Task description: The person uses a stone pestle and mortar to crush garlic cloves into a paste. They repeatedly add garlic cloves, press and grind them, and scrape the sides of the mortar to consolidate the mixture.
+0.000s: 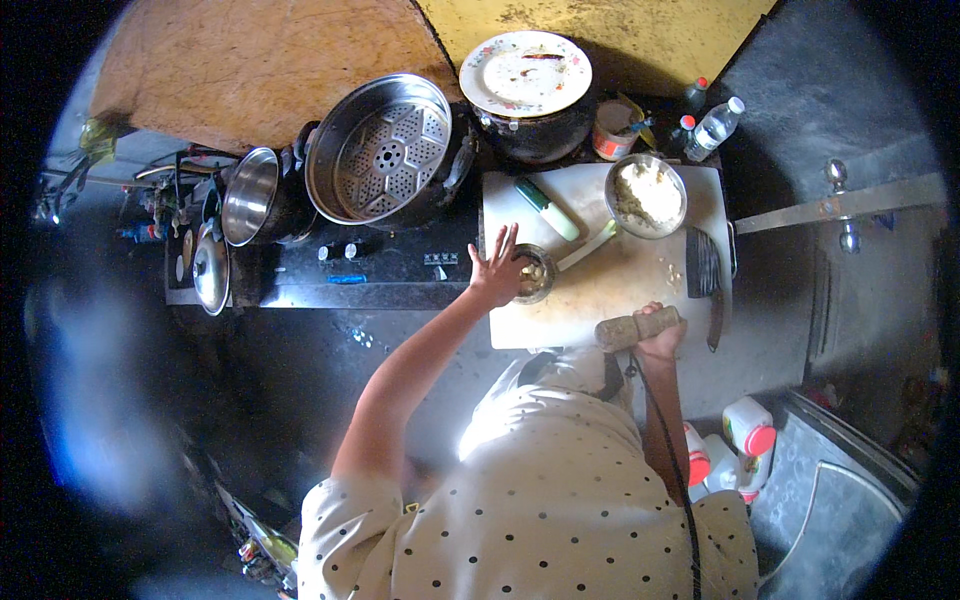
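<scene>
My left hand (496,268) has its fingers spread at the left rim of a small round bowl (551,279) with pale pieces (531,274) in it. My right hand (660,334) grips a thick brown pestle (627,331) over the near edge of a white cutting board (600,300). Beyond the small bowl lie a green-handled peeler or knife (546,208) and a pale green-and-white stalk (589,246). A metal bowl of chopped white food (649,196) stands at the board's far right. A cleaver (703,262) with a dark handle lies along the right edge, near small pale scraps (673,276).
Left of the board are a steamer pot (386,154), a steel pot (251,196) and a lid (211,274) on the black stove (390,259). Behind stand a plate-covered pot (525,82), a tub (615,129) and bottles (716,129). Plastic jugs (748,426) are at the lower right.
</scene>
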{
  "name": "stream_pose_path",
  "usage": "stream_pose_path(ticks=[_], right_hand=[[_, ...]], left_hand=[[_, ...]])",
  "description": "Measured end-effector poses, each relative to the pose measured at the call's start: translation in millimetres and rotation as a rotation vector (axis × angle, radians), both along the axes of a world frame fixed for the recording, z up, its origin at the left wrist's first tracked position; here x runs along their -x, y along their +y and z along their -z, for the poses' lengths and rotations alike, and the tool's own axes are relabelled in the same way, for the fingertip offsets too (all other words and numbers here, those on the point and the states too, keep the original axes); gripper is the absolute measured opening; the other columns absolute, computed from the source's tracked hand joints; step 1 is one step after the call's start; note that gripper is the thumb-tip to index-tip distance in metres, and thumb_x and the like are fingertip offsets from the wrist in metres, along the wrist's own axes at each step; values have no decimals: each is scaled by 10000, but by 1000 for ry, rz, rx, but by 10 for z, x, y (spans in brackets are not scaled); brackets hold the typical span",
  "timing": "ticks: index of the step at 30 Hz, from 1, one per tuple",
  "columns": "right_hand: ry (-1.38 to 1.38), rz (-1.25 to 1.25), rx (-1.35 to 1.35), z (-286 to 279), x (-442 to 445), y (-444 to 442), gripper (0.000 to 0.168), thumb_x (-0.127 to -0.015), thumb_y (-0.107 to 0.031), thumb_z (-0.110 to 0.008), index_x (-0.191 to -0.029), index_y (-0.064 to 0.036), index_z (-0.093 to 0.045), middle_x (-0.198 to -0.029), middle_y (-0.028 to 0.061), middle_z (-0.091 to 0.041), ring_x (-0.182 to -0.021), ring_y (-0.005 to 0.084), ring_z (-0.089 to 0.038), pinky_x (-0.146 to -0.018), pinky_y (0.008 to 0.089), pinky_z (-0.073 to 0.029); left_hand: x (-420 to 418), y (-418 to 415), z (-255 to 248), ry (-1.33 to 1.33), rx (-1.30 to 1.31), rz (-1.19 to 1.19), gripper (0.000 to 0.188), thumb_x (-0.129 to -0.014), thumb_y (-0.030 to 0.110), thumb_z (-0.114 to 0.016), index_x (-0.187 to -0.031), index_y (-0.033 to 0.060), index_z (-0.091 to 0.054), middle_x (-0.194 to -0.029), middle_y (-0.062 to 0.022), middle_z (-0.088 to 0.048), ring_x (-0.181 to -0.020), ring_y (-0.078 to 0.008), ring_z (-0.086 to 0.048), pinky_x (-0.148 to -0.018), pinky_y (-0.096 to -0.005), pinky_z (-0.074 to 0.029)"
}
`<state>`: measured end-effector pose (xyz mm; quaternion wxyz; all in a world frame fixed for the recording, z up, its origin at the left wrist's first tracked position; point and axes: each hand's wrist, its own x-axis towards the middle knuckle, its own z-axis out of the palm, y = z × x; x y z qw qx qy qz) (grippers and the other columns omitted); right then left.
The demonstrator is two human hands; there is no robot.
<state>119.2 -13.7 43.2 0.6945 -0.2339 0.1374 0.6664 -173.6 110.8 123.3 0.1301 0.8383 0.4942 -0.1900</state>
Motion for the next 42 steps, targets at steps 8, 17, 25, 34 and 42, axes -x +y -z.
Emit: stream_pose_path(ticks=[8,17,25,34,42], right_hand=[[38,-27,195,-225,75,132,365,-717,-349,-324,-749,-35,-509,-674,90,-530,-642,242,-540,-630,398,-449],[16,-14,52,-128,98,69,381,-711,-366,-316,-741,-49,-526,-722,100,-547,-694,262,-534,-647,413,-440],[57,40,84,-170,68,42,313,-710,-316,-360,-748,-51,-524,-744,101,-542,-694,252,-521,-674,404,-437],[33,-3,79,-80,58,93,322,-727,-328,-364,-750,-45,-517,-693,96,-547,-654,261,-538,-631,416,-450],[0,57,88,-112,38,4,367,-723,-375,-340,-743,-46,-501,-702,105,-537,-653,259,-529,-618,410,-439]], left_hand=[[-190,91,83,194,58,48,295,-780,301,-546,-1050,207,-616,-1448,-117,-28,-1338,-286,34,-889,-719,-165],[-50,219,181,7,266,-140,284,-763,289,-556,-1038,255,-619,-1457,-64,27,-1328,-327,88,-933,-695,-112],[-172,134,531,-118,221,-476,231,-714,265,-631,-939,220,-655,-1453,18,3,-1312,-358,126,-866,-757,-50],[120,230,903,-187,202,-252,332,-647,425,-647,-952,295,-644,-1449,-43,-82,-1320,-350,91,-848,-761,-20],[-159,-93,145,117,-109,67,235,-719,277,-586,-919,179,-662,-1448,-128,20,-1329,-330,70,-892,-735,-43]])
